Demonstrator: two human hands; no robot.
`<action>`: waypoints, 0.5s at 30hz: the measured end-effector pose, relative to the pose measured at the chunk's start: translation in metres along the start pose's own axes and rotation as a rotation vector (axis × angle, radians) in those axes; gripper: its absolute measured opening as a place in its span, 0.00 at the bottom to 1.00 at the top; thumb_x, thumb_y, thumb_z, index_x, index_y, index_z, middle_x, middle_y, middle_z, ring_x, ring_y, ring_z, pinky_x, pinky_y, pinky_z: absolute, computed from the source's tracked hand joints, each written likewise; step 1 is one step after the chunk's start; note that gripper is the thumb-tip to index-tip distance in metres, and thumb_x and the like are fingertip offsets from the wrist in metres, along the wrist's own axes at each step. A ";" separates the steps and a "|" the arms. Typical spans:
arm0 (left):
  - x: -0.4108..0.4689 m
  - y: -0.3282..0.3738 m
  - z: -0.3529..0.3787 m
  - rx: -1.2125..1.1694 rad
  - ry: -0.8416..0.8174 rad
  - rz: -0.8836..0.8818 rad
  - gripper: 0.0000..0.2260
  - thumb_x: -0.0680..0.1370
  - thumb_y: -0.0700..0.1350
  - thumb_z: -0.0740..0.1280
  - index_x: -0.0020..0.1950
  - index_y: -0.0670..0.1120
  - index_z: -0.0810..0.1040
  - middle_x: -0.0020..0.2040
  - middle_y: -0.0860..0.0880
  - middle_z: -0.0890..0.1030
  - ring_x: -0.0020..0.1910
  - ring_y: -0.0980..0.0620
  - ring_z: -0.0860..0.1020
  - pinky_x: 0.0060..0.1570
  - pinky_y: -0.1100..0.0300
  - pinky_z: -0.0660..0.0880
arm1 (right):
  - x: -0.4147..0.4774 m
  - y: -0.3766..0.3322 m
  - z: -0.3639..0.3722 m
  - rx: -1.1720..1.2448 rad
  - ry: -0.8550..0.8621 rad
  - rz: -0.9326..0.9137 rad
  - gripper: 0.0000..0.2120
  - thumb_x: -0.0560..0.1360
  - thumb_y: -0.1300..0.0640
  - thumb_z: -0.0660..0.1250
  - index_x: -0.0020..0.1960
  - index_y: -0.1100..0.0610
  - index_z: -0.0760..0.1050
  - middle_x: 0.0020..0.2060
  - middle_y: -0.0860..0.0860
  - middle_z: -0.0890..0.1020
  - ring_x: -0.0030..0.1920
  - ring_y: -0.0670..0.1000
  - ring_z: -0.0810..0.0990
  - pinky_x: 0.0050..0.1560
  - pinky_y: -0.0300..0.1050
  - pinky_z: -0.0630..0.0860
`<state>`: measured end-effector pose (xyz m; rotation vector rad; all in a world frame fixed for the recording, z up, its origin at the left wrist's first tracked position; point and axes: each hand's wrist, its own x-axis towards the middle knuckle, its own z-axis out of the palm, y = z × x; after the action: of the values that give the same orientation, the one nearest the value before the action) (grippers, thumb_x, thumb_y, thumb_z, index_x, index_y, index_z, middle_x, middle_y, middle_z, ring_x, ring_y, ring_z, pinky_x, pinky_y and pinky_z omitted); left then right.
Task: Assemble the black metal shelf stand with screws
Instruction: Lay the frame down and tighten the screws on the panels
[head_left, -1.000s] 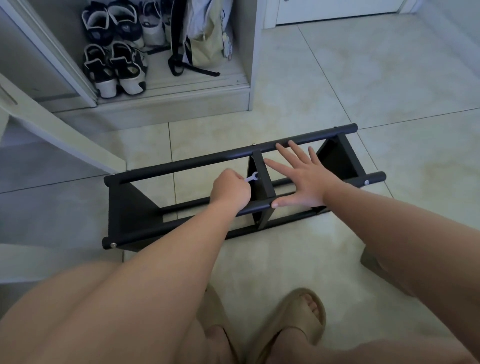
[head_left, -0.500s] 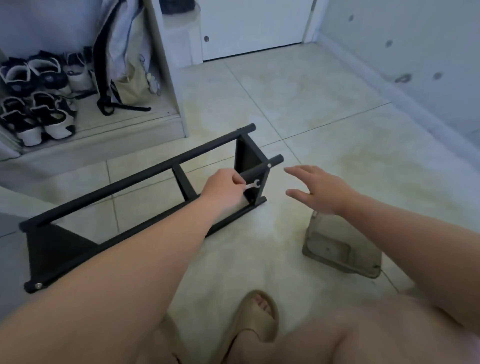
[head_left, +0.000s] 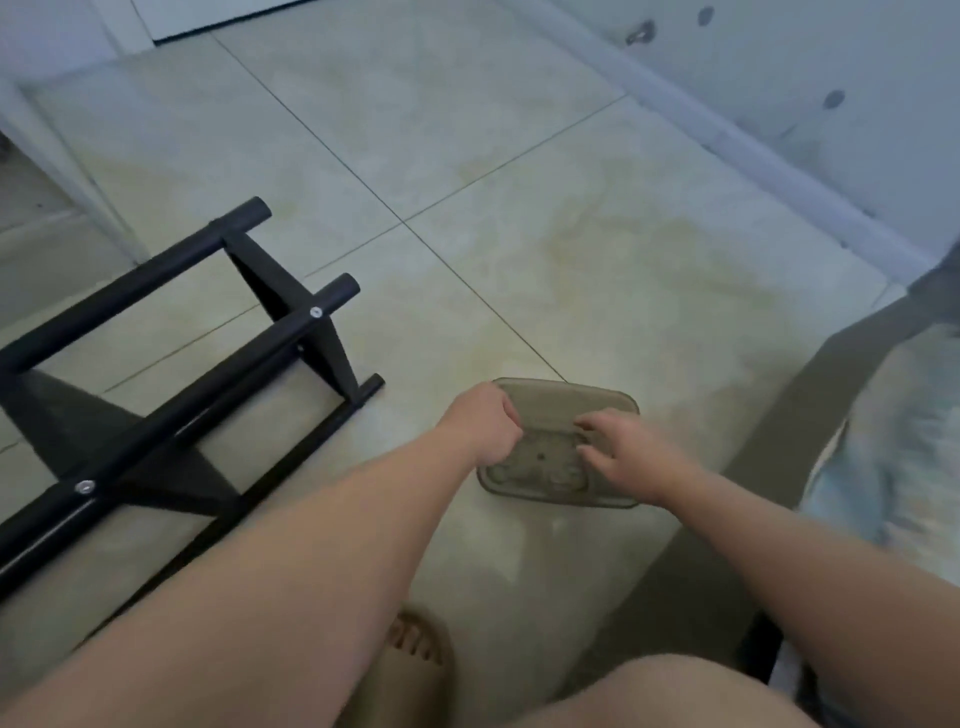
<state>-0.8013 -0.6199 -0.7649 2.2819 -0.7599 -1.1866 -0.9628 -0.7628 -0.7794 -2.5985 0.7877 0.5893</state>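
The black metal shelf stand (head_left: 208, 393) lay on its side on the tiled floor (head_left: 467, 156), well to the left of both hands, two screw heads (head_left: 315, 312) showing in its near bar. The left hand (head_left: 485, 428) was curled into a fist at the left edge of a smoky plastic tray (head_left: 566, 387); whether it held anything could not be told. The right hand (head_left: 623, 449) hovered over the tray with its fingers loosely spread, holding nothing.

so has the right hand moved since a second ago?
Yes. The right hand left the black shelf stand and now sits over the tinted tray, right of the stand.
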 end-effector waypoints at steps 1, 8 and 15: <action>0.012 -0.005 0.014 -0.004 -0.014 -0.025 0.08 0.77 0.41 0.70 0.39 0.49 0.80 0.51 0.45 0.84 0.54 0.45 0.81 0.46 0.62 0.71 | 0.007 0.004 0.010 0.010 -0.006 0.011 0.21 0.81 0.46 0.63 0.73 0.50 0.71 0.69 0.49 0.76 0.69 0.53 0.74 0.67 0.51 0.72; 0.058 -0.028 0.051 0.119 0.096 -0.034 0.08 0.78 0.49 0.68 0.40 0.56 0.75 0.56 0.52 0.82 0.56 0.46 0.79 0.48 0.60 0.71 | 0.047 0.012 0.058 0.075 -0.061 0.099 0.20 0.81 0.47 0.64 0.71 0.51 0.73 0.68 0.50 0.76 0.69 0.54 0.74 0.66 0.48 0.72; 0.039 -0.040 0.023 0.051 0.006 0.052 0.05 0.76 0.45 0.68 0.43 0.55 0.75 0.52 0.51 0.82 0.54 0.47 0.79 0.54 0.55 0.77 | 0.050 -0.024 0.034 0.171 0.020 0.030 0.18 0.81 0.52 0.66 0.70 0.54 0.75 0.66 0.51 0.79 0.67 0.53 0.75 0.67 0.48 0.71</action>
<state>-0.7917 -0.6186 -0.8245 2.2913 -0.8521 -1.1488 -0.9207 -0.7510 -0.8269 -2.4442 0.8463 0.4832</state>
